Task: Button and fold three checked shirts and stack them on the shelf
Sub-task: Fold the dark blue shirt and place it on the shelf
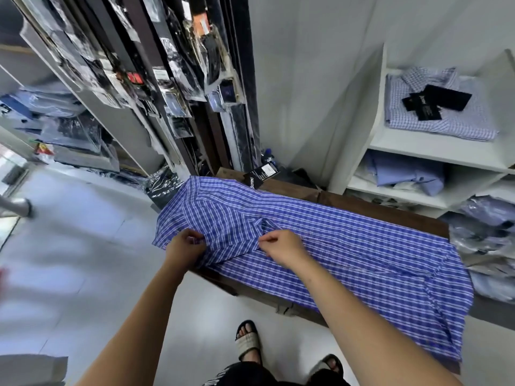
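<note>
Blue-and-white checked fabric of one shirt (320, 240) lies spread lengthwise across a brown table (384, 207), its collar end toward the left edge and its hem hanging over the near right corner. The left hand (185, 245) pinches a fold of cloth near the collar end, fingers curled round it. The right hand (282, 246) pinches the front placket close to mid-chest, thumb and forefinger closed on the fabric. A black hang tag (260, 175) lies at the far edge of the table, just beside the shirt. On the white shelf (434, 151) at right, a folded checked shirt (434, 118) rests on the upper level with black tags (434, 103) on top.
</note>
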